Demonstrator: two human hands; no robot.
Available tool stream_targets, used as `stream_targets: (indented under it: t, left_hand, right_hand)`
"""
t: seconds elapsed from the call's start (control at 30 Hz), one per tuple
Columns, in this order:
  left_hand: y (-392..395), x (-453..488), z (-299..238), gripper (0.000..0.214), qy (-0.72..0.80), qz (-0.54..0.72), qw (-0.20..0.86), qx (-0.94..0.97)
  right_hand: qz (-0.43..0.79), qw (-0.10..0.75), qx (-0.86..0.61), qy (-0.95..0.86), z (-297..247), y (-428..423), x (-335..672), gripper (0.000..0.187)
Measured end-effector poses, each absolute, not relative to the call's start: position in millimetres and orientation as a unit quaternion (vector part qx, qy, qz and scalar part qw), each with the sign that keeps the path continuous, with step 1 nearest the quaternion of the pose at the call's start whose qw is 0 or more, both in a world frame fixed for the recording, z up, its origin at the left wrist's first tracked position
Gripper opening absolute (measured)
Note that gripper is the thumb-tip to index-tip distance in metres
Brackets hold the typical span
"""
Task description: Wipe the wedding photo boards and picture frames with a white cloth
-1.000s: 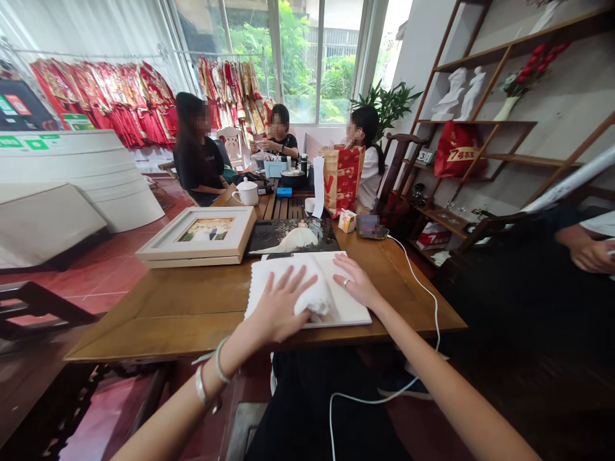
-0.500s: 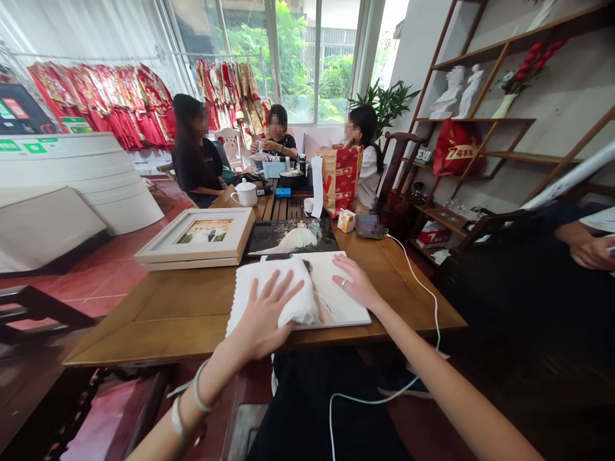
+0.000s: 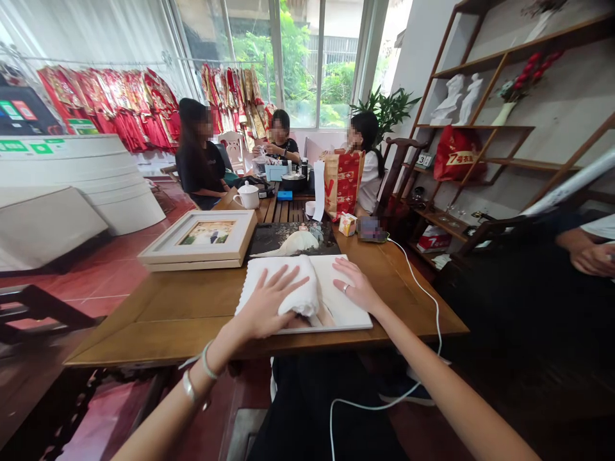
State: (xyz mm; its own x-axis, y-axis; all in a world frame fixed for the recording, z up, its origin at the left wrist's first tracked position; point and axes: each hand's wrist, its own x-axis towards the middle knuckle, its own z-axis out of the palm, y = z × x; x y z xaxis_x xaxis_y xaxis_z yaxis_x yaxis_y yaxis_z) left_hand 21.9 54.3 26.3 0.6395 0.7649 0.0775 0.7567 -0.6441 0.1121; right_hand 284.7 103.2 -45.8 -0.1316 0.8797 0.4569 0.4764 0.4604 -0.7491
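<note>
**Wiping a photo panel (image 3: 346,317) with a white cloth (image 3: 308,296)**

Left hand (image 3: 266,306), fingers spread, lies on the cloth; right hand (image 3: 358,287), also spread, braces the panel on the table (image 3: 187,307). Apparently mid-wipe; another stroke calls for steady bracing.

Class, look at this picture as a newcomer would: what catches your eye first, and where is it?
Most striking are the red-and-gold garments hanging at the back left. In the foreground, the left hand lies spread on a white cloth over a photo panel, while the right hand rests on the panel's right side. Farther back on the wooden table stands a red-and-tan paper bag.
</note>
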Motion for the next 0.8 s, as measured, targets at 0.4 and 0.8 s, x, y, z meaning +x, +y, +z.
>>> stream_targets:
  t: [0.4, 0.8]
  left_hand:
    - [142.4, 20.3, 30.6, 0.060, 0.430, 0.054, 0.035, 0.900]
    - [34.9, 25.6, 28.3, 0.064, 0.377, 0.072, 0.039, 0.922]
  right_hand:
    - [0.228, 0.459, -0.469, -0.720, -48.3, 106.5, 286.6, 0.038]
    - [0.230, 0.459, -0.486, -0.708, -46.3, 103.9, 282.5, 0.037]
